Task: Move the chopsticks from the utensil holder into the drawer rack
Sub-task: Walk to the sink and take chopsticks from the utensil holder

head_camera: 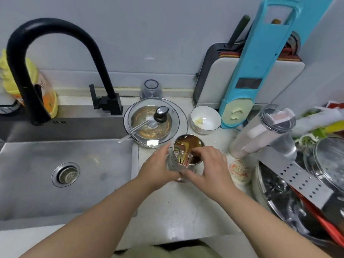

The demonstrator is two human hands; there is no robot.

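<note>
A round steel utensil holder (174, 162) stands on the white counter, just right of the sink. Several chopsticks (184, 159) stick up inside it, their ends yellow, red and white. My left hand (158, 168) wraps the holder's left side. My right hand (208, 168) is over the holder's right rim, its fingertips reaching in among the chopstick ends; whether they pinch one I cannot tell. No drawer rack is in view.
A steel sink (61, 175) with a black faucet (46, 53) fills the left. Behind the holder sit a glass-lidded pan (154, 123) and a white bowl (205, 120). Steel pots and a perforated steel plate (301, 179) crowd the right; a blue slicer (260, 62) leans on the wall.
</note>
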